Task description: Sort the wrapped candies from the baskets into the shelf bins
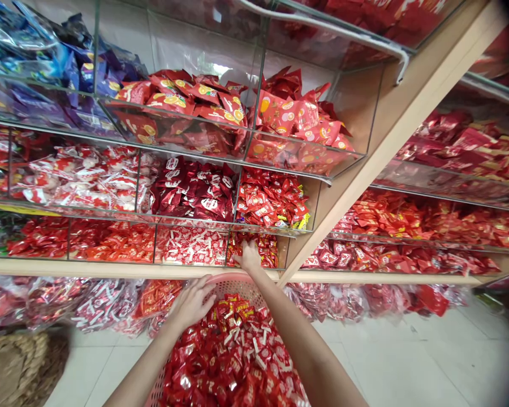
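Note:
A pink perforated plastic basket (254, 285) is heaped with small red-wrapped candies (233, 362). My left hand (195, 301) lies over the basket's far left rim, fingers stretched out and slightly apart, nothing visible held in it. Up and to the right, my right hand (249, 257) reaches into the low shelf bin of red and yellow wrapped candies (269, 249). Its thumb stands apart from the fingers, and the fingertips are at the candies, partly hidden. Left of that bin are white-and-red wrapped candies (195, 246).
Clear dividers split the shelves into bins of packets. A slanting wooden upright (365, 169) stands on the right, and a wooden ledge (89, 268) runs along the bottom shelf. Bagged sweets (106, 305) sit below it. A woven basket (25, 367) stands on the tiled floor.

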The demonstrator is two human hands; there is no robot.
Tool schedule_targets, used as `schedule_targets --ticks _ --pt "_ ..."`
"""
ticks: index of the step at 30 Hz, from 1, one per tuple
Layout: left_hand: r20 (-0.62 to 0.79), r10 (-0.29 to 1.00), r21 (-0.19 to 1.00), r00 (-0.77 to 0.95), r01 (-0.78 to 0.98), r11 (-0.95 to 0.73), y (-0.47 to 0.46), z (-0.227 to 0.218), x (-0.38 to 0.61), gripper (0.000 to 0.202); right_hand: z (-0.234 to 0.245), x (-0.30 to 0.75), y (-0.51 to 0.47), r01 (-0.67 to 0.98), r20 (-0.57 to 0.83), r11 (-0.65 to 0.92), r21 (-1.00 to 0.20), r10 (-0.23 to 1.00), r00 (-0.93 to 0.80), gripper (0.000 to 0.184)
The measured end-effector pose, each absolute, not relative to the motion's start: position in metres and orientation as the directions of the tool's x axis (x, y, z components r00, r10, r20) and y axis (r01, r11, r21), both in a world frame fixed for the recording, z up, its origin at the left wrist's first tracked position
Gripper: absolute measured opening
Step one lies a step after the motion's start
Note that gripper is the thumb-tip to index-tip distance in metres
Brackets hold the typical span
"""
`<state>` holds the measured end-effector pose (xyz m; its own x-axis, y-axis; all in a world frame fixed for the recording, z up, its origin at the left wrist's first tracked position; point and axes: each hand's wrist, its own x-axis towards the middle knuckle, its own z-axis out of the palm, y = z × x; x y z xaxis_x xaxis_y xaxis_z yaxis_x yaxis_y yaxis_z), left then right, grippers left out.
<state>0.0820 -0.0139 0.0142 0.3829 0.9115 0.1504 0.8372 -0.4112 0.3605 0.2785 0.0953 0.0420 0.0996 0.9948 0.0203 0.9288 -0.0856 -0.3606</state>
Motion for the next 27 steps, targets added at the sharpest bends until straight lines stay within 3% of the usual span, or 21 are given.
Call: schedule_targets --ticks 9,20,21,23,25,27 --pt "0.148 0.906 0.352 0.397 0.835 -0.423 -0.014 0.014 0.084 0.041 0.042 0.304 0.104 0.903 -0.006 0.041 -0.428 0.999 -0.049 0.026" --pt "0.165 0.908 0.384 0.386 0.823 -0.42 -0.013 0.015 0.083 0.038 0.035 0.299 0.103 0.907 0.023 0.087 -0.413 0.996 -0.085 0.038" --pt "0.166 0.909 0.386 0.382 0.823 -0.417 -0.013 0.015 0.083 0.038 0.034 0.3 0.103 0.89 0.028 0.08 -0.449 0.997 -0.076 0.037" --pt "0.17 0.907 0.382 0.385 0.823 -0.421 -0.012 0.013 0.083 0.037 0.033 0.305 0.105 0.759 0.034 0.021 -0.651 0.999 0.001 0.036" --pt "0.173 0.904 0.375 0.391 0.822 -0.428 -0.012 0.013 0.083 0.037 0.032 0.309 0.107 0.506 0.009 -0.049 -0.861 0.994 0.112 0.034" --pt "0.167 0.903 0.366 0.396 0.826 -0.429 -0.012 0.014 0.084 0.037 0.032 0.312 0.109 0.298 -0.039 -0.094 -0.95 0.982 0.186 0.031"
